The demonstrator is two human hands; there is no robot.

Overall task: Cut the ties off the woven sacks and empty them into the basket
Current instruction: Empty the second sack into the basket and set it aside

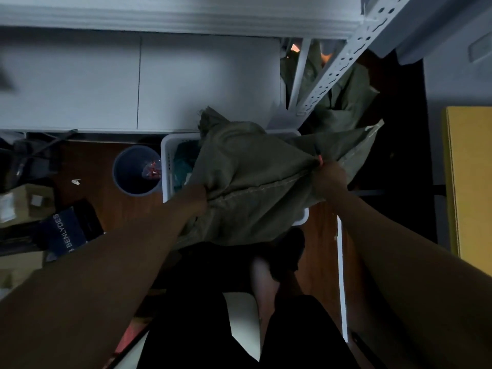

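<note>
On the brown floor (95, 182) in front of a long white cabinet (138, 81) stands a white slatted basket (167, 166), and over it hangs the largest thing in view, an olive-green woven sack (247, 177). The sack covers most of the basket's opening, its frayed mouth end toward the cabinet and a stitched seam running across it toward the right. Through the uncovered left part of the basket some teal contents (183, 163) show.

The right hand (328, 177) grips a gathered bunch of the sack's fabric at its right side, fingers curled tight round the cloth; something small and reddish shows at the top of the fist, too small to identify. The left forearm runs up to the sack's lower left edge, where the left hand (201, 198) is hidden by the fabric, so I cannot tell whether it is gripping or flat.

A perforated grey shelf post (343, 65) rises at the upper right, with more green sacks (343, 102) heaped behind it. A yellow panel (471, 182) fills the right edge. Just left of the basket stands a round grey bin (133, 169) with red scraps (151, 170) inside. Farther left lies a dark blue box (68, 233) with white lettering, and near the bin a small pale scrap (76, 181) on the floor.
</note>
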